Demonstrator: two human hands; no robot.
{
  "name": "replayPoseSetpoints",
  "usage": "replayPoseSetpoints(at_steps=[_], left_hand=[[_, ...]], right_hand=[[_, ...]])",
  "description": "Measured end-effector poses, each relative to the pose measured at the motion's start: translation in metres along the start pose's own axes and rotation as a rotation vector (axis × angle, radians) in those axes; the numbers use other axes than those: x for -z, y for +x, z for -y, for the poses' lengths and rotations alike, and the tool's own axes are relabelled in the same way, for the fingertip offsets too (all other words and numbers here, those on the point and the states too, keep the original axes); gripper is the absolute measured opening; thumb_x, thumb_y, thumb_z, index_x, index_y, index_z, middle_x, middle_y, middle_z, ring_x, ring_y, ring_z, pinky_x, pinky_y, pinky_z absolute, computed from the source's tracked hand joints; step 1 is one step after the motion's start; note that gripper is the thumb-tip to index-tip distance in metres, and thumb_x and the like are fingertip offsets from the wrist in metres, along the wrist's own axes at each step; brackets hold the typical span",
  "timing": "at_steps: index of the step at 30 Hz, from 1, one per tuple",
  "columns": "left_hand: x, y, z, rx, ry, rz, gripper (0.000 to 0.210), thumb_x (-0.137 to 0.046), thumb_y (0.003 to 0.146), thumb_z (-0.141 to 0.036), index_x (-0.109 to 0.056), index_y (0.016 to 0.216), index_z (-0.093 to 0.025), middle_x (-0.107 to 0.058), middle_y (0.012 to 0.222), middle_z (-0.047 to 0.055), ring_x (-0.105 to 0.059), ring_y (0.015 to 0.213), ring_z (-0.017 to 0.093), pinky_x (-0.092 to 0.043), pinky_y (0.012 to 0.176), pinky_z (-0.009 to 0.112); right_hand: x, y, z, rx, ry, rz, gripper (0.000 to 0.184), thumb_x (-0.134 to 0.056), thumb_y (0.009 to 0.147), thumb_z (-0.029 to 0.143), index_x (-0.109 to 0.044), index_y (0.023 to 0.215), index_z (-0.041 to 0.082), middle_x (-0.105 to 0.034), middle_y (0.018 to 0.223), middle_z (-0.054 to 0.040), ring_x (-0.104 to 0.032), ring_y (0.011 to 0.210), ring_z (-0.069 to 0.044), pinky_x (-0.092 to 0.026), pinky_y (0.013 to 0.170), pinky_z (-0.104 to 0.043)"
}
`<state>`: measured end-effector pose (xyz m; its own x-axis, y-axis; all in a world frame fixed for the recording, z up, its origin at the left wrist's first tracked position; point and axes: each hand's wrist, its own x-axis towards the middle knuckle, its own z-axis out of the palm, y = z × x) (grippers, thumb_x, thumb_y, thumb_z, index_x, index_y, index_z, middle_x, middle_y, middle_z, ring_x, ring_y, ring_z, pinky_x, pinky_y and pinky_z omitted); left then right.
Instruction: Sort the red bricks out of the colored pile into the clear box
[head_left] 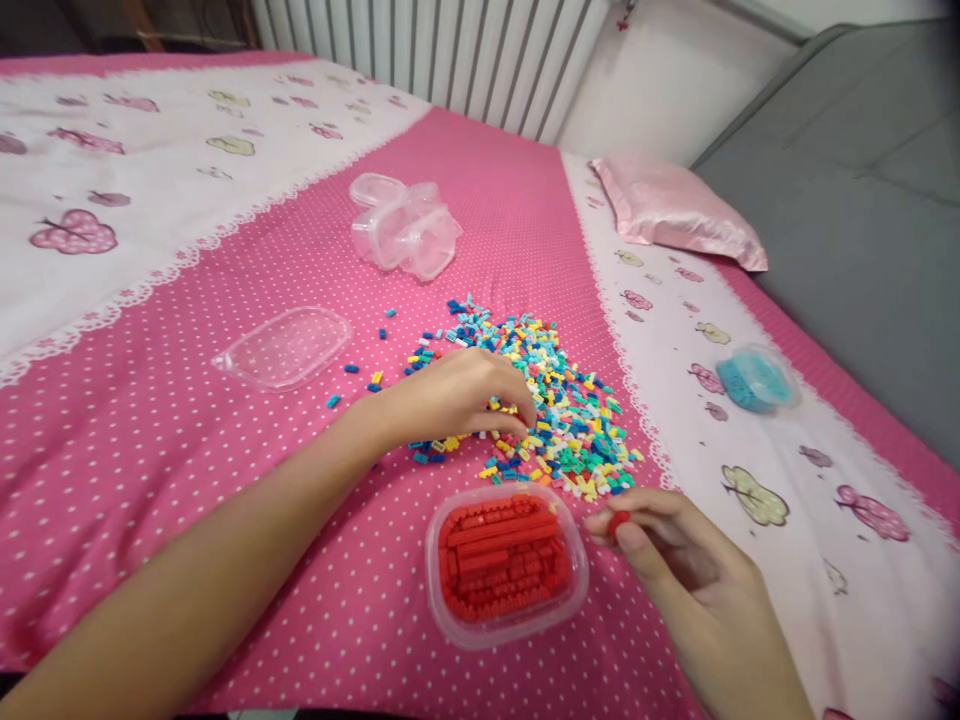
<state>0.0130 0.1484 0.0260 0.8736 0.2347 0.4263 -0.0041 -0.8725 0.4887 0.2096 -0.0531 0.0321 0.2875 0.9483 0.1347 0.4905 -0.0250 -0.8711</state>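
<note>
A heap of small multicoloured toy building bricks [570,420] lies on the bedspread. My left hand [480,395] reaches over the heap from the left, its fingers curled down and the thumb close to them among the bricks. Whatever sits between those fingertips is hidden. Between the thumb and fingers of my right hand [690,570] is a small red brick [618,522]. Just left of that hand stands a clear plastic tub [442,625] without its lid. Red bricks [499,560] lie in it, many joined in long rows.
Beyond the heap, several clear empty tubs [405,230] are grouped together. A clear lid [289,350] lies flat to the left, with a few stray bricks [375,380] nearby. At right sits a tub of blue bricks [757,380]. A pink pillow [675,210] rests against the grey headboard [847,190].
</note>
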Motion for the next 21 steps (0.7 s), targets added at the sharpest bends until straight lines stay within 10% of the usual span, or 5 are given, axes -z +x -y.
replayPoseSetpoints(at_steps=[13, 21], left_hand=[[-0.004, -0.034, -0.092, 0.192, 0.014, -0.162, 0.013, -0.06, 0.097, -0.013, -0.072, 0.092, -0.016, -0.075, 0.094, 0.003, -0.07, 0.084, 0.013, -0.051, 0.077, 0.021], [0.006, -0.052, -0.103, 0.312, -0.045, -0.128, 0.013, -0.062, 0.096, -0.014, -0.073, 0.101, -0.019, -0.076, 0.095, 0.003, -0.07, 0.088, 0.013, -0.052, 0.08, 0.023]], right_hand=[[0.005, -0.019, -0.036, -0.121, 0.213, -0.202, 0.015, -0.072, 0.087, 0.037, -0.066, 0.091, 0.024, -0.073, 0.087, -0.0034, -0.071, 0.08, -0.019, -0.058, 0.074, -0.029], [-0.02, -0.028, -0.064, -0.054, 0.31, -0.839, 0.02, -0.074, 0.085, 0.034, -0.064, 0.097, 0.022, -0.066, 0.084, -0.0013, -0.062, 0.068, -0.017, -0.052, 0.073, -0.035]])
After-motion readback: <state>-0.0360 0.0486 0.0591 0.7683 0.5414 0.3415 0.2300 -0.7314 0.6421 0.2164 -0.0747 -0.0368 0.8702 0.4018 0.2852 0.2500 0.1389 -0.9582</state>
